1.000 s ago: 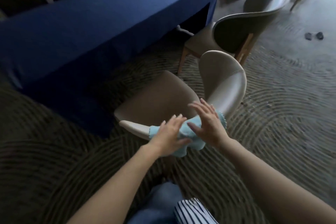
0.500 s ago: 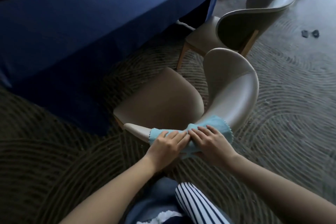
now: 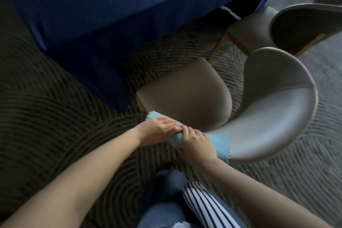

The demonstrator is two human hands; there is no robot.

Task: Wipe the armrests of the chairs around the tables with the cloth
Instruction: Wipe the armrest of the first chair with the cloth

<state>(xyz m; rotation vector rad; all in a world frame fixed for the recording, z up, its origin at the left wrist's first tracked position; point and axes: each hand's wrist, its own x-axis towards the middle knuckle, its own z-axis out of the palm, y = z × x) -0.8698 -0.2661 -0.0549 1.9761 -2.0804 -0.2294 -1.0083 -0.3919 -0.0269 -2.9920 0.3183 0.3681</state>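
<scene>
Both hands are clamped on the job. Left hand (image 3: 159,128) has its fingers bent over the top of the cloth. Right hand (image 3: 198,144) is curled round the cloth, fingertips touching the left's.

Desk (image 3: 111,5): long, draped to the floor in dark blue fabric, smooth with soft folds.

Carpet (image 3: 46,116): dark, ribbed in concentric arcs.

Near chair (image 3: 277,102): grey-beige, smooth leather-like shell with one seam across the back. The back curves round into the arms, and the seat is a rounded pad.

Second chair (image 3: 305,24): same type with wooden legs, further right, pushed up to the desk.

Armrest (image 3: 246,140): the near one, a slim tapering band. Its long axis runs from the free tip at far left to the back shell at near right.

Cloth (image 3: 219,141): light blue, thin, scalloped edge. It's wrapped over the armrest under both hands, with a corner poking out past the left hand at the tip end.

Key relation: the left hand is nearer the tip and the right hand nearer the back. The bare stretch lies right of the right hand, so I'd expect the next stroke to run along the axis that way.

The far armrest looks untouched from here.
</scene>
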